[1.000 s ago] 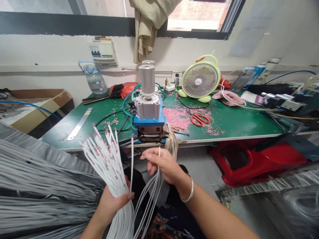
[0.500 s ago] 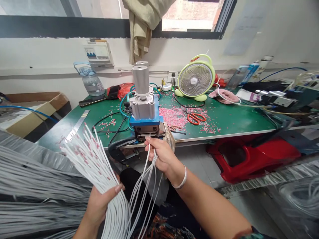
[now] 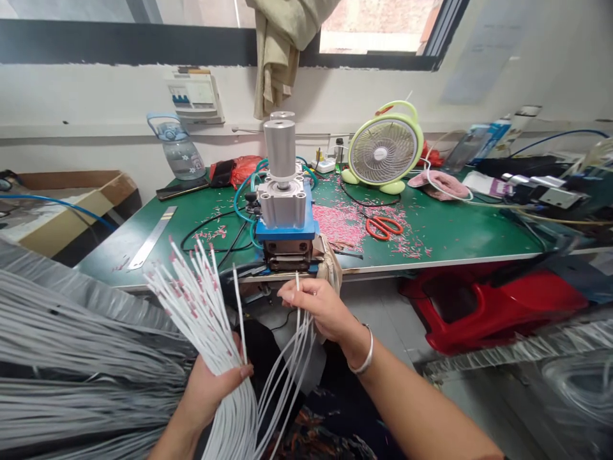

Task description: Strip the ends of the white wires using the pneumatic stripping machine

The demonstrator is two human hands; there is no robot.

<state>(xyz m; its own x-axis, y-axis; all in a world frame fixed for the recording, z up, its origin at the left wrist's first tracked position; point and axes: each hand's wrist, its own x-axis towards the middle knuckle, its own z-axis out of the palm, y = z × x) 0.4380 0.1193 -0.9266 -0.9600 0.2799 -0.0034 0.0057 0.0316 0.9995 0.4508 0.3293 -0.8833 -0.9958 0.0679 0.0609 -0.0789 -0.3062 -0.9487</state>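
My left hand point(image 3: 215, 383) is closed around a thick bundle of white cables point(image 3: 201, 306) whose upper ends show pink-red tips. One cable point(image 3: 239, 313) stands apart from the bundle, held near my left thumb. My right hand point(image 3: 320, 306) pinches a few white cables point(image 3: 299, 326); one of them points up with its end just below the press. The press point(image 3: 286, 211), a silver pneumatic cylinder on a blue block, stands at the table's front edge. That cable end appears a little apart from the press's jaw.
Pink and white scraps point(image 3: 338, 227) lie on the green table point(image 3: 460, 236) beside orange-handled scissors point(image 3: 384, 228). A green fan point(image 3: 383, 153), a water bottle point(image 3: 178, 150) and a steel ruler point(image 3: 152, 238) stand or lie around. Gray cable bundles point(image 3: 81, 332) fill the left; a red stool point(image 3: 502, 306) is at right.
My right hand has drawn back and down from the press, bringing the cable end out of its jaw. One cable has separated from the bundle at my left thumb. The view has shifted slightly.
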